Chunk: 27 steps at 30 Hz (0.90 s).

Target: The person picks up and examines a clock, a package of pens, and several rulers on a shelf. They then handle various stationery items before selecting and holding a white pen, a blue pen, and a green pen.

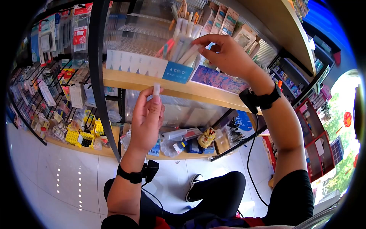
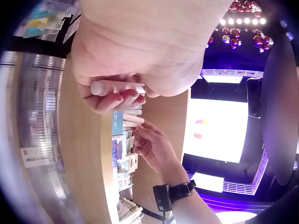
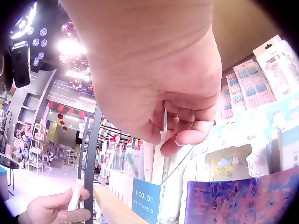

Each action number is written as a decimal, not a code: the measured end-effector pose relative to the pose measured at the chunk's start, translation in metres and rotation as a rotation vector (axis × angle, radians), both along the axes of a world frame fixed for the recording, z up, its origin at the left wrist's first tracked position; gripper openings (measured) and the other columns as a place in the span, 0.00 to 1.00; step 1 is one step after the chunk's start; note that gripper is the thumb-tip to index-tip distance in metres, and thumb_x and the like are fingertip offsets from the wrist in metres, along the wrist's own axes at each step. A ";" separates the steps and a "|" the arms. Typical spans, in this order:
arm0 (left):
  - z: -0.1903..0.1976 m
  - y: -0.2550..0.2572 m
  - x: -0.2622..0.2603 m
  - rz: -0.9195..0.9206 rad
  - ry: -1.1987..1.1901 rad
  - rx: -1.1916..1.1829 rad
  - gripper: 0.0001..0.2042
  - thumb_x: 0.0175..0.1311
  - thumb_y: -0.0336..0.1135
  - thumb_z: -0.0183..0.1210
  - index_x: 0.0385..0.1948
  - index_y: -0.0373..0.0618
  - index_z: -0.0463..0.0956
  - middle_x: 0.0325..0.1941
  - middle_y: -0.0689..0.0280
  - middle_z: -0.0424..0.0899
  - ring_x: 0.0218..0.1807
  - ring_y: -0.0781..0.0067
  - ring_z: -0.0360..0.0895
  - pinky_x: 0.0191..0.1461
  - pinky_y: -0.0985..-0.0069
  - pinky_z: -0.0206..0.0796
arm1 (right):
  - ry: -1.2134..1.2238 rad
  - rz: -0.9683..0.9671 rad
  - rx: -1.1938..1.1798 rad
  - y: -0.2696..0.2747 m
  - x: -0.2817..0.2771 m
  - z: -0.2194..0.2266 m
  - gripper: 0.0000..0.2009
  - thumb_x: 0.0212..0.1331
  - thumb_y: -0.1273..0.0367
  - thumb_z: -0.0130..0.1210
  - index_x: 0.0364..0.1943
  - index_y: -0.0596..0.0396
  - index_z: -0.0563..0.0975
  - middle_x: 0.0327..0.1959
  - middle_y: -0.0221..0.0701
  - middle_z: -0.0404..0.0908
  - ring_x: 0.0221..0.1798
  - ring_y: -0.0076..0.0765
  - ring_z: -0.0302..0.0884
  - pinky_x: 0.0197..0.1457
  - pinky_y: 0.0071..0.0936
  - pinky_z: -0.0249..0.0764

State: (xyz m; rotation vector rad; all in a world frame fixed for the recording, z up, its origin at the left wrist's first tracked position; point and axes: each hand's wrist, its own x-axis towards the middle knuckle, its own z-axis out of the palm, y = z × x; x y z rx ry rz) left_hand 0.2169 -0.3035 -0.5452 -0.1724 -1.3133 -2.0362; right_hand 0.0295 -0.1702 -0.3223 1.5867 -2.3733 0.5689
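My left hand (image 1: 146,118) holds a slim white pen-like stick (image 1: 156,89) upright below the front edge of the shelf, thumb pressed along it. In the left wrist view the round end of that white stick (image 2: 99,87) shows beyond the curled fingers. Above the shelf, my right hand (image 1: 225,53) pinches the top of another white pen-like stick (image 1: 190,55) between thumb and fingertips. Its lower part is among similar sticks in a white and blue display box (image 1: 177,72) marked "6 COLOR". The right wrist view shows the fingers close over the box (image 3: 145,200).
The wooden shelf edge (image 1: 213,97) runs between the hands. A purple patterned box (image 1: 219,79) stands right of the display box. At left rises a black post (image 1: 98,68) with hanging packages beyond. Assorted goods, including a yellow item (image 1: 207,138), lie on the lower shelf.
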 end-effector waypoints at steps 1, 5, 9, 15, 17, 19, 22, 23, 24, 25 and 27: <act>0.000 0.001 0.000 0.017 0.002 0.003 0.17 0.90 0.46 0.52 0.69 0.50 0.73 0.30 0.76 0.69 0.26 0.91 0.62 0.29 0.87 0.56 | 0.013 0.022 0.001 0.000 -0.001 -0.001 0.15 0.76 0.62 0.59 0.61 0.45 0.88 0.16 0.24 0.73 0.18 0.21 0.62 0.26 0.32 0.60; 0.001 -0.001 0.002 0.056 0.017 -0.044 0.19 0.91 0.48 0.49 0.69 0.48 0.73 0.31 0.75 0.70 0.26 0.90 0.62 0.30 0.87 0.57 | -0.029 0.064 0.033 -0.003 0.011 0.004 0.16 0.74 0.65 0.65 0.62 0.51 0.86 0.39 0.20 0.85 0.33 0.15 0.78 0.39 0.23 0.76; 0.004 -0.002 0.005 0.066 -0.001 -0.051 0.19 0.91 0.48 0.48 0.69 0.48 0.73 0.31 0.75 0.70 0.27 0.90 0.63 0.30 0.87 0.57 | 0.041 0.058 0.077 -0.006 0.024 0.003 0.17 0.71 0.62 0.69 0.60 0.51 0.85 0.40 0.23 0.85 0.32 0.20 0.79 0.39 0.26 0.77; 0.006 -0.002 0.003 0.199 -0.038 -0.174 0.18 0.91 0.46 0.47 0.70 0.47 0.73 0.31 0.75 0.70 0.30 0.90 0.64 0.33 0.87 0.58 | 0.263 0.032 -0.007 -0.008 0.019 0.001 0.27 0.67 0.57 0.73 0.67 0.47 0.78 0.42 0.34 0.86 0.32 0.33 0.85 0.40 0.34 0.80; 0.004 0.005 -0.006 0.384 -0.010 -0.174 0.18 0.91 0.45 0.47 0.69 0.47 0.73 0.31 0.75 0.69 0.30 0.89 0.62 0.33 0.86 0.56 | 0.270 -0.029 0.020 -0.004 0.014 0.002 0.31 0.67 0.56 0.73 0.70 0.47 0.75 0.43 0.36 0.86 0.32 0.35 0.86 0.40 0.36 0.81; 0.007 0.011 -0.009 0.385 -0.002 -0.175 0.18 0.91 0.46 0.47 0.68 0.46 0.73 0.31 0.75 0.69 0.30 0.89 0.61 0.33 0.86 0.56 | 0.228 0.020 -0.001 -0.002 0.004 -0.003 0.30 0.67 0.56 0.73 0.70 0.48 0.75 0.44 0.38 0.86 0.31 0.38 0.86 0.40 0.37 0.80; 0.009 0.005 -0.004 0.324 -0.009 -0.203 0.19 0.91 0.49 0.47 0.66 0.46 0.74 0.31 0.74 0.69 0.30 0.88 0.61 0.33 0.85 0.55 | 0.212 -0.055 0.078 0.000 0.016 -0.002 0.29 0.66 0.56 0.72 0.66 0.52 0.76 0.46 0.50 0.89 0.52 0.60 0.87 0.56 0.50 0.82; 0.009 0.002 -0.002 0.257 -0.021 -0.228 0.19 0.91 0.50 0.47 0.65 0.46 0.74 0.31 0.74 0.68 0.30 0.88 0.60 0.33 0.85 0.55 | 0.204 -0.046 0.066 0.000 0.016 -0.002 0.29 0.66 0.56 0.72 0.66 0.52 0.76 0.46 0.50 0.89 0.52 0.60 0.87 0.56 0.50 0.82; 0.008 0.003 -0.005 0.298 -0.018 -0.248 0.21 0.91 0.52 0.47 0.65 0.45 0.75 0.31 0.75 0.68 0.30 0.88 0.60 0.33 0.84 0.54 | 0.225 -0.026 0.055 0.000 0.013 -0.002 0.28 0.66 0.57 0.71 0.65 0.51 0.76 0.45 0.50 0.89 0.52 0.60 0.87 0.56 0.51 0.82; 0.008 0.003 -0.005 0.308 -0.023 -0.260 0.21 0.91 0.52 0.47 0.65 0.45 0.75 0.31 0.75 0.68 0.30 0.88 0.60 0.33 0.84 0.54 | 0.247 -0.006 0.043 0.000 0.010 -0.002 0.27 0.67 0.57 0.71 0.65 0.51 0.76 0.45 0.49 0.89 0.52 0.61 0.87 0.56 0.52 0.82; 0.008 0.000 -0.005 0.306 -0.039 -0.281 0.20 0.91 0.52 0.47 0.65 0.45 0.75 0.30 0.75 0.67 0.29 0.88 0.58 0.33 0.84 0.53 | 0.252 0.028 0.009 -0.003 0.006 -0.003 0.24 0.68 0.60 0.71 0.63 0.52 0.77 0.43 0.48 0.90 0.50 0.61 0.88 0.53 0.52 0.82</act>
